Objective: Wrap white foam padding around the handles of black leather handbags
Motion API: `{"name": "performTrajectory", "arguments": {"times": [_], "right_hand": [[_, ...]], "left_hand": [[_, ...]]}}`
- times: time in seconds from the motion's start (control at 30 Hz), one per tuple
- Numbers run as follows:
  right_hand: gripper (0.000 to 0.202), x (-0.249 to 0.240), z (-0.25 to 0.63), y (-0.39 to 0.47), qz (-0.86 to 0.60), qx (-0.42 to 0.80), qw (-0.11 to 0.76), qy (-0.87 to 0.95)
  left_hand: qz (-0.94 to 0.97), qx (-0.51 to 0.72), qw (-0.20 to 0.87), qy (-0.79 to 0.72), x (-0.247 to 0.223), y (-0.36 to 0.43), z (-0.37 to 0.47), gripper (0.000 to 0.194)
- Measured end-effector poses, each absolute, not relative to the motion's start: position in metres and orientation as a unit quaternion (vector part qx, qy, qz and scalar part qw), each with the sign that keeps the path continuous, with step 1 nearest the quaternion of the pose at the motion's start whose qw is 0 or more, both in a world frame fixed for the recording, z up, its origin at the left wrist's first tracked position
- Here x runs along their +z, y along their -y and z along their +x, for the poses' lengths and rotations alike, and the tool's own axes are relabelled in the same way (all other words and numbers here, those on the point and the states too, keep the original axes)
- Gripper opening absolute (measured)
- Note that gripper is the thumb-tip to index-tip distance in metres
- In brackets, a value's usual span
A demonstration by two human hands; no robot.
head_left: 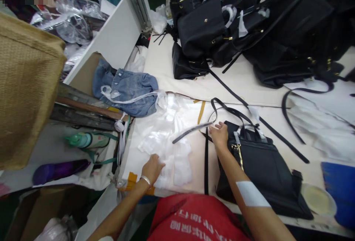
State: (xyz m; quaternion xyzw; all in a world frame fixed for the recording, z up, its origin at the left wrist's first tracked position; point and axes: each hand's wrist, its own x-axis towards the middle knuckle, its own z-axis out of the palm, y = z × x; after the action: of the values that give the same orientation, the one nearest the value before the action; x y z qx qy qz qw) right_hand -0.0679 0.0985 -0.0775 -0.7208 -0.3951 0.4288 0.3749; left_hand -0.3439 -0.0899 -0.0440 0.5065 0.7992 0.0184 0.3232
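My right hand [219, 135] is closed on one end of a short dark strap [191, 131], whose free end points left over the white sheets. Close to its right lies a black leather backpack [257, 167] with a gold zip and thin straps. A long black strap [206, 163] runs down the table just below that hand. My left hand [152, 167] is at the near edge of a pile of thin white plastic sheets [169, 141], thumb and fingers apart; its fingertips are partly hidden.
Several black bags [202, 26] are heaped at the back right. A denim bag [130, 89] lies at the left edge of the table [163, 67]. Two bottles, one of them purple [59, 170], are on the lower left. A round lid [318, 199] sits beside a blue object [338, 189].
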Motion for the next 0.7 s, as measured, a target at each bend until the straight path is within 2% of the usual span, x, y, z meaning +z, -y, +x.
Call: {"name": "performTrajectory", "arguments": {"times": [0.07, 0.13, 0.17, 0.37, 0.43, 0.5, 0.63, 0.7], "right_hand": [[0.035, -0.064, -0.084, -0.070, -0.692, 0.457, 0.345, 0.440], [0.030, -0.051, -0.105, -0.037, -0.636, 0.527, 0.289, 0.483], [0.030, -0.047, -0.115, -0.020, -0.612, 0.559, 0.257, 0.497], [0.038, -0.041, -0.157, 0.054, -0.547, 0.631, 0.121, 0.536], [0.038, -0.043, -0.165, 0.068, -0.532, 0.655, 0.117, 0.523], [0.030, -0.044, -0.173, 0.078, -0.522, 0.662, 0.149, 0.518], [0.044, -0.045, -0.183, 0.090, -0.547, 0.617, 0.187, 0.534], [0.034, -0.046, -0.181, 0.091, -0.569, 0.586, 0.169, 0.552]], "left_hand": [[0.472, -0.008, 0.337, -0.814, -0.054, 0.120, -0.348, 0.024], [0.446, 0.015, 0.359, -0.820, -0.061, 0.130, -0.352, 0.016], [0.436, 0.032, 0.368, -0.820, -0.062, 0.129, -0.355, 0.013], [0.392, 0.156, 0.410, -0.809, -0.048, 0.111, -0.378, 0.025], [0.373, 0.203, 0.437, -0.793, -0.041, 0.110, -0.375, 0.027], [0.357, 0.237, 0.470, -0.772, -0.035, 0.110, -0.365, 0.031], [0.270, 0.334, 0.577, -0.694, -0.023, 0.108, -0.337, 0.033], [0.195, 0.397, 0.617, -0.651, -0.021, 0.107, -0.327, 0.029]]}}
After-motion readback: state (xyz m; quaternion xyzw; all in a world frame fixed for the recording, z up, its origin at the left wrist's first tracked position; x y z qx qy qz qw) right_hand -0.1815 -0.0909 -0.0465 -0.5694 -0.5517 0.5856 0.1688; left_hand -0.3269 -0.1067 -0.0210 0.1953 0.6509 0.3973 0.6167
